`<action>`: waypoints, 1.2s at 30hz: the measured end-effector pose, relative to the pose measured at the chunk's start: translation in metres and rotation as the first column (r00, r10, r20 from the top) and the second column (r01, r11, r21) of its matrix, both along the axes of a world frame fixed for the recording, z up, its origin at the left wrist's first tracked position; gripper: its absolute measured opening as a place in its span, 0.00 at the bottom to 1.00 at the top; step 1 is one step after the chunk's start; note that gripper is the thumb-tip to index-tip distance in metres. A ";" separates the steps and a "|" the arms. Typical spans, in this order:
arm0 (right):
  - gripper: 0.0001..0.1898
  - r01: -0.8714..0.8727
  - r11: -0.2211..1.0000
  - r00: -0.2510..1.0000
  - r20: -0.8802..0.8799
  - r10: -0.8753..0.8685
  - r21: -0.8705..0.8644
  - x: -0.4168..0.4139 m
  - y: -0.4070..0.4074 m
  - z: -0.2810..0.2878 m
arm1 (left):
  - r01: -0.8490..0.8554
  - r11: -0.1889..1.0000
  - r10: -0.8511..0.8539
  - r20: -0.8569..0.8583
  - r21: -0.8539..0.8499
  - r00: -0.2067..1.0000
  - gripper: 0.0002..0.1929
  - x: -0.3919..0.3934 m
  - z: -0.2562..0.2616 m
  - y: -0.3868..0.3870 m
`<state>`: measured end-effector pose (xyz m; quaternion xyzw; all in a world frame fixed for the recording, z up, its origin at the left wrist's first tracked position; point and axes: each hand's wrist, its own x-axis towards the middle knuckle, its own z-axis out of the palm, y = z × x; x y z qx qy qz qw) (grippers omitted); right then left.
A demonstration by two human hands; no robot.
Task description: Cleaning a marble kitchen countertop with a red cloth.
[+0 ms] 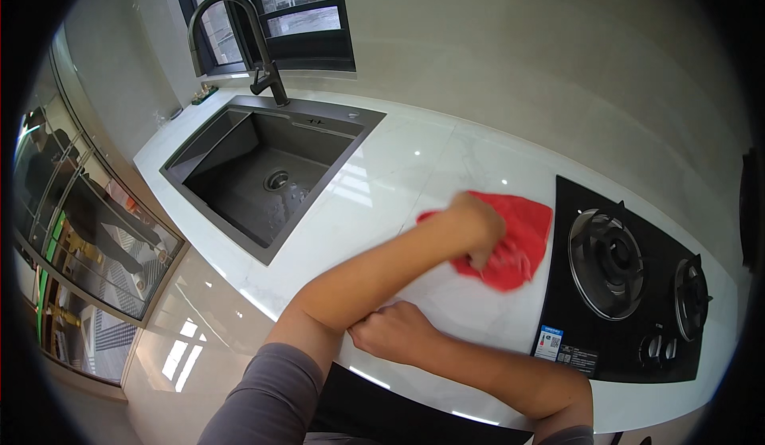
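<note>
My left hand [483, 230], somewhat blurred, presses down on a red cloth [529, 230] with its fingers bunched on it. The cloth lies partly spread on the white countertop [394, 206], just left of the black gas hob [550, 301]. Closed into a fist, my right hand [391, 332] rests near the counter's front edge, against the underside of my left forearm. Nothing shows in that fist, though its palm side is hidden.
A dark sink [245, 194] with a tall curved faucet [263, 44] is set into the counter at left, below a window. Pan supports stand up from the hob. Behind the glass door at far left, a person [77, 188] is visible. A wall runs along the back.
</note>
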<state>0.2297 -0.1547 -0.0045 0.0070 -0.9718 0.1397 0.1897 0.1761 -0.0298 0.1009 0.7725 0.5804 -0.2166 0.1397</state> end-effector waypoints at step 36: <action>0.17 -0.038 0.999 0.997 0.066 0.035 0.039 -0.004 -0.001 0.007 | -0.422 0.270 0.351 0.320 0.865 0.880 0.15 -0.117 -0.090 0.075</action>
